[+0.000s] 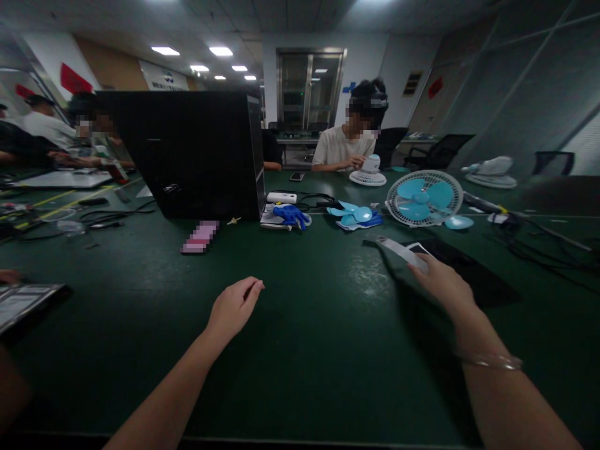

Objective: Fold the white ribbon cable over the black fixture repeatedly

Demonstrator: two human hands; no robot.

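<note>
My left hand (235, 306) is just above the green table (290, 369), its fingers curled in and the thumb lying along them. Nothing shows in it. In my right hand (443, 284) is a long, flat, pale strip (398, 250), gripped at its near end and pointing away to the left; its exact kind is unclear. Under and beside that hand lies a flat black sheet (492, 284) with a white-edged piece by it. Beyond stand a white round fan head with blue blades (422, 197) and a loose blue fan blade (354, 214) on a glove.
A large black computer case (197, 156) stands at the back left, with a pink phone (200, 237) and keys (233, 220) before it. Blue gloves (290, 215) lie beside it. Cables (525, 237) spread at right. Across the table a person (347, 144) handles a small fan (370, 169).
</note>
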